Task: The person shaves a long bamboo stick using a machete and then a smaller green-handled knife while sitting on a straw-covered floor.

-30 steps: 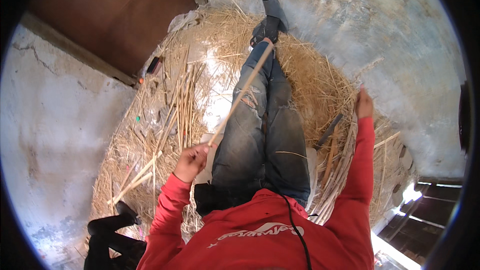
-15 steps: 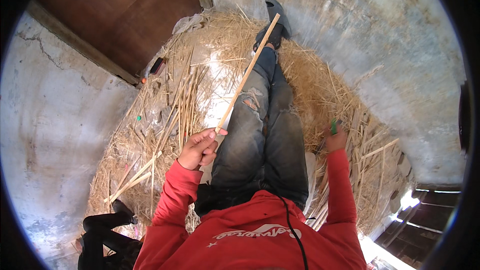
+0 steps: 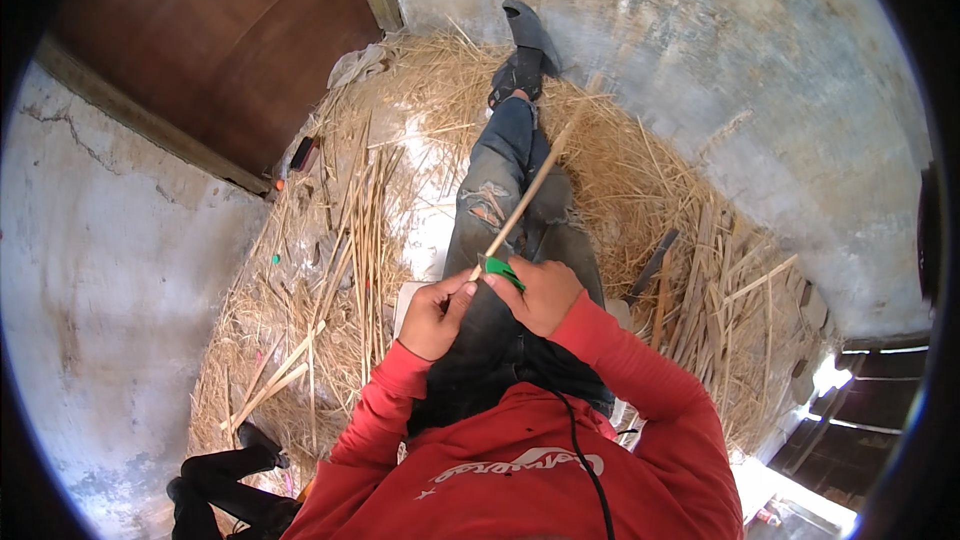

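Note:
A thin, pale bamboo stick [image 3: 530,192] slants up and away over my outstretched legs. My left hand [image 3: 432,318] pinches its near end between thumb and fingers. Close beside it, my right hand [image 3: 545,298] is closed around a green utility knife [image 3: 503,271], whose small blade meets the stick just ahead of the left fingertips. Both hands are above my dark, worn jeans [image 3: 480,285]. Part of the knife's handle is hidden inside the right hand.
Straw-like shavings [image 3: 620,160] cover the floor. Long split sticks [image 3: 365,230] lie on the left, with more strips [image 3: 700,285] on the right near a dark flat blade-like piece [image 3: 655,265]. Another person's dark-clothed leg [image 3: 235,485] is at lower left. A worn wall [image 3: 680,50] curves around.
My right hand has come from the right side to the stick, bringing the green knife against it. My left hand has shifted right with the stick, whose far end is now lower and further right.

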Demonstrator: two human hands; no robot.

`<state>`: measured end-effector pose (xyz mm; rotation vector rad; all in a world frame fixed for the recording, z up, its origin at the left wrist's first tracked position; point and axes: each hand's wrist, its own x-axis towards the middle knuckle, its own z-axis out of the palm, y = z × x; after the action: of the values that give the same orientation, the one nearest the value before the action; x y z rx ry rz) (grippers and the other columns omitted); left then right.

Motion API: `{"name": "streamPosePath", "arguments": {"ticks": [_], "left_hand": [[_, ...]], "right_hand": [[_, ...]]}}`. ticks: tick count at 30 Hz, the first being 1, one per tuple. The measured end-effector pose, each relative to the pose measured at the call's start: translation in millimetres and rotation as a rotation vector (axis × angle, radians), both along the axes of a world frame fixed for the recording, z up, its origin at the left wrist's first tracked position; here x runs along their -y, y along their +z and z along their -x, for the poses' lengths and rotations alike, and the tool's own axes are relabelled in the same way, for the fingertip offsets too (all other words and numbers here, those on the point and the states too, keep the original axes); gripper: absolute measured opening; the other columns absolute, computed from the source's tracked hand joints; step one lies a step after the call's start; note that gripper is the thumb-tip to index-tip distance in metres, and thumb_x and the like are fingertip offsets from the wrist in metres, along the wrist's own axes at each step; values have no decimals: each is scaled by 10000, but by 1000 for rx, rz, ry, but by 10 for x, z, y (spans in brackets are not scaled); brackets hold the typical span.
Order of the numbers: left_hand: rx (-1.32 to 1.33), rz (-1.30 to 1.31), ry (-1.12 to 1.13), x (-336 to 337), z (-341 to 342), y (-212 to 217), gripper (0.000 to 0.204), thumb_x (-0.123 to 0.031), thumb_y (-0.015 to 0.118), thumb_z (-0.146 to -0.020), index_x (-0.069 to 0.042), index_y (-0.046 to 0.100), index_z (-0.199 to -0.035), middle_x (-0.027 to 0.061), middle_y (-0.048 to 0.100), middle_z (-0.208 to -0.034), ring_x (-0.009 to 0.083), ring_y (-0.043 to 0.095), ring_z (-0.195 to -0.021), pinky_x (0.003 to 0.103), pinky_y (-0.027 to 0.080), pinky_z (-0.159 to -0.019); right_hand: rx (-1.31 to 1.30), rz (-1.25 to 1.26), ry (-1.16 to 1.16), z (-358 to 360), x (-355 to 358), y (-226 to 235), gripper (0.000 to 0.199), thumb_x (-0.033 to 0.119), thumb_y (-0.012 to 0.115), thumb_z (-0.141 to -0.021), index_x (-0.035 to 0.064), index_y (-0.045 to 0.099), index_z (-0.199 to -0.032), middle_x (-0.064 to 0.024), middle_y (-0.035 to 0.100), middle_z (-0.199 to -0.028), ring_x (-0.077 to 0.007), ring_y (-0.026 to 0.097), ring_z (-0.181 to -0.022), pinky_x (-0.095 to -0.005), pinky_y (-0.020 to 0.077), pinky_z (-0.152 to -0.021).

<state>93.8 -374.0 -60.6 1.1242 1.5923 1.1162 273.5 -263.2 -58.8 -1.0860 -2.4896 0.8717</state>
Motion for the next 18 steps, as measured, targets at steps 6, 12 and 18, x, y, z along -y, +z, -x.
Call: {"name": "streamPosePath", "arguments": {"ticks": [6, 12, 18], "left_hand": [[16, 71, -54, 305, 125, -169, 280, -193, 567, -1036, -19, 706, -1205, -68, 442, -582, 28, 356, -522, 234, 295, -494], [88, 58, -25, 181, 52, -106, 292, -209, 569, -1036, -14, 707, -1205, -73, 447, -590, 27, 390, -532, 227, 303, -500], [91, 130, -102, 455, 164, -58, 256, -154, 586, -1026, -14, 715, -1198, -60, 491, -643, 32, 411, -585, 226, 333, -533]], "right_hand": [[-92, 1, -223, -170, -692, -263, 484, 521, 522, -992, 62, 677, -991, -240, 658, -720, -468, 647, -694, -552, 516, -665], [95, 91, 146, -56, -127, -16, 510, 523, 517, -991, 49, 691, -919, -254, 658, -764, -463, 650, -739, -548, 511, -694], [-139, 55, -469, -478, -1222, -533, 426, 386, 526, -1018, 2, 708, -1048, -209, 716, -915, -348, 683, -850, -447, 515, -784]]}}
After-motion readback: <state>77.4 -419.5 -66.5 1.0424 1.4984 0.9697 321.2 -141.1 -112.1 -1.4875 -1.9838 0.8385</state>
